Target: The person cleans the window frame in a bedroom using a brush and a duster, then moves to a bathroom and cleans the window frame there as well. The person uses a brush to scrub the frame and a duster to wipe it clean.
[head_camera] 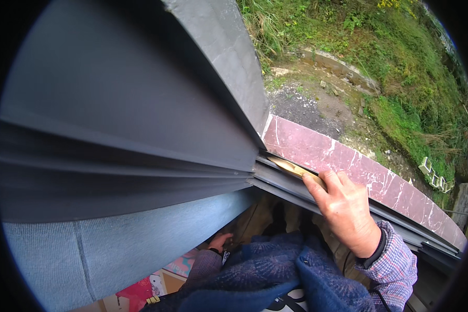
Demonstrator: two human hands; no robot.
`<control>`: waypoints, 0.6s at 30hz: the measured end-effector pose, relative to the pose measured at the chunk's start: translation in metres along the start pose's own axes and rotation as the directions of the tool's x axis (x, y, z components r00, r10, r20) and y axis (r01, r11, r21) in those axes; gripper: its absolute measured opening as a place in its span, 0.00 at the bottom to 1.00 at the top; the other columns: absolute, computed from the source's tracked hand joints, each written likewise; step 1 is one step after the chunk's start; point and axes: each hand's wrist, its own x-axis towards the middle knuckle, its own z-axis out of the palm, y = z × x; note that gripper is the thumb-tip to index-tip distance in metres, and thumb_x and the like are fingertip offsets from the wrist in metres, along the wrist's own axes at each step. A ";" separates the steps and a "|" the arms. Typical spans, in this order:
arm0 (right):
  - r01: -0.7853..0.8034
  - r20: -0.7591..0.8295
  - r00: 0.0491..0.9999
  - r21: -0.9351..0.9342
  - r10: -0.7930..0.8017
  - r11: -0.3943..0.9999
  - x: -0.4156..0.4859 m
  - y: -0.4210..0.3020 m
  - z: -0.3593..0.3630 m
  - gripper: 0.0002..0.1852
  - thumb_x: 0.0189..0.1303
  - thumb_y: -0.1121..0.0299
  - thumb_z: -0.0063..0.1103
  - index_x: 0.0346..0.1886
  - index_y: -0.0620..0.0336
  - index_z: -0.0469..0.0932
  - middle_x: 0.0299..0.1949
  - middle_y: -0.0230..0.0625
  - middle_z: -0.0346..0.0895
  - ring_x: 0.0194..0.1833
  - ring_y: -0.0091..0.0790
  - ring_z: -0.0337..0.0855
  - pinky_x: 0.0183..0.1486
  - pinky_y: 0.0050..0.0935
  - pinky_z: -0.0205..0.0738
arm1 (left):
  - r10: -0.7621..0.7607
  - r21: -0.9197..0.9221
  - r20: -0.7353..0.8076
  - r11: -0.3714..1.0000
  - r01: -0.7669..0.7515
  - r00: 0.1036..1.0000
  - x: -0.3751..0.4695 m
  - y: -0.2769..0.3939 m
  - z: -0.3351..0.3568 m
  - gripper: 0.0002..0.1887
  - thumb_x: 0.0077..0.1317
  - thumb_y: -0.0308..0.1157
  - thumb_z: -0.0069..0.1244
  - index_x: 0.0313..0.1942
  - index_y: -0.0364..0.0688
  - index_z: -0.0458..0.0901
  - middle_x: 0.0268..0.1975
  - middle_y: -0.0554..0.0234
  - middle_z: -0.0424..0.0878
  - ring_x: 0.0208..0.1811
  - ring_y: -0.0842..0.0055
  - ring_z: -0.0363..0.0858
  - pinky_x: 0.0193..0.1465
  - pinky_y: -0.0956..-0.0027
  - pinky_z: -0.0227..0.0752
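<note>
My right hand [345, 212] is closed around a pale wooden stick [292, 168] with a tapered, hollowed end. The tip rests in the dark metal track of a window frame [275, 175], close to the corner where the track meets the upright jamb [202, 128]. My fingers cover the rear part of the stick. Lower down, my left hand [220, 241] is beside my body, below the frame and near the blue wall covering [140, 230]. It is small and shadowed, so I cannot tell whether it holds anything.
Outside the track runs a reddish, white-veined stone sill [331, 150], with a grey wall edge [226, 50] at its end. Far below lie bare ground and a grassy slope [397, 78]. Printed items [140, 290] lie below on the left. A blue patterned garment [257, 269] hangs before me.
</note>
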 end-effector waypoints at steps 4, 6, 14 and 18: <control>0.026 -0.032 0.999 -0.053 -0.028 0.998 0.007 -0.009 0.004 0.24 0.50 0.70 0.60 0.54 0.61 0.82 0.37 0.36 0.72 0.38 0.34 0.77 0.33 0.29 0.79 | -0.001 -0.007 -0.040 1.000 0.001 0.999 0.001 -0.004 -0.004 0.08 0.63 0.31 0.62 0.35 0.40 0.80 0.27 0.64 0.80 0.27 0.71 0.81 0.32 0.64 0.81; 0.025 -0.042 0.999 -0.054 -0.028 0.998 0.008 -0.010 0.007 0.24 0.50 0.70 0.60 0.54 0.61 0.82 0.38 0.37 0.73 0.39 0.34 0.78 0.33 0.29 0.79 | -0.006 -0.022 -0.030 1.000 0.006 1.000 0.001 -0.010 -0.006 0.08 0.63 0.31 0.62 0.34 0.40 0.80 0.27 0.63 0.80 0.27 0.70 0.81 0.31 0.64 0.81; 0.030 -0.144 0.989 0.028 -0.026 0.999 -0.001 0.004 0.021 0.22 0.52 0.71 0.59 0.53 0.57 0.82 0.37 0.34 0.75 0.38 0.34 0.80 0.34 0.31 0.80 | 0.018 -0.018 0.010 1.000 -0.018 1.000 0.002 -0.015 -0.006 0.07 0.62 0.30 0.62 0.34 0.40 0.81 0.26 0.64 0.81 0.27 0.70 0.82 0.32 0.63 0.80; 0.004 -0.165 0.986 0.022 0.000 1.000 0.001 -0.003 0.020 0.21 0.51 0.71 0.60 0.52 0.57 0.82 0.36 0.34 0.74 0.38 0.34 0.80 0.33 0.30 0.80 | 0.053 -0.045 0.046 0.998 -0.051 0.998 0.002 -0.022 -0.007 0.07 0.62 0.30 0.62 0.36 0.40 0.81 0.27 0.64 0.81 0.27 0.70 0.82 0.32 0.63 0.81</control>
